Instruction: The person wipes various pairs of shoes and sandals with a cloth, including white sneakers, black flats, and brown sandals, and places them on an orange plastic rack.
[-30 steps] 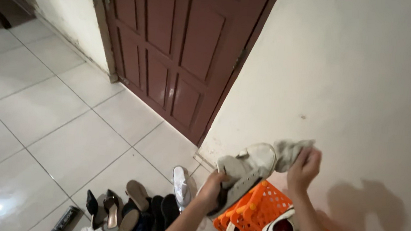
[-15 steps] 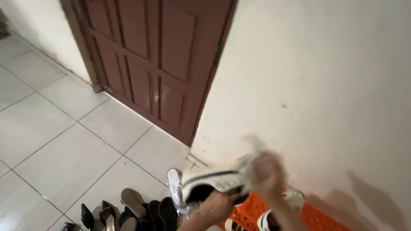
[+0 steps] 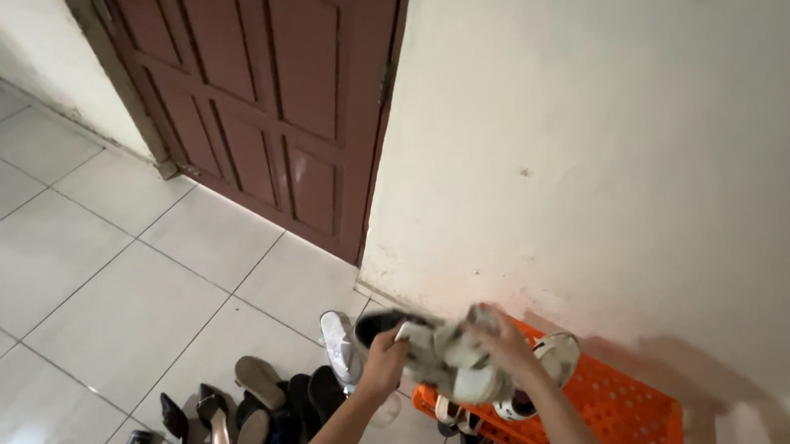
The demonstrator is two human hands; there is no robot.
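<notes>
My left hand (image 3: 385, 359) grips the heel end of a white sneaker with a dark opening (image 3: 422, 345), held up in front of me. My right hand (image 3: 497, 340) presses a crumpled grey-white cloth (image 3: 453, 351) against the shoe's side and toe. Both hands are over the left end of an orange plastic shoe rack (image 3: 628, 409) that stands against the wall. The picture is blurred around the cloth, so its exact shape is unclear.
More shoes sit in the rack, one white with dark trim (image 3: 556, 353). A white sneaker (image 3: 340, 345) and several dark shoes and sandals (image 3: 242, 410) lie on the white tiled floor. A dark red door (image 3: 264, 74) is shut beside the cream wall (image 3: 634, 148).
The view has shifted right and down. The sneaker has come lower, closer to the rack, and my right hand with the cloth has moved along the shoe.
</notes>
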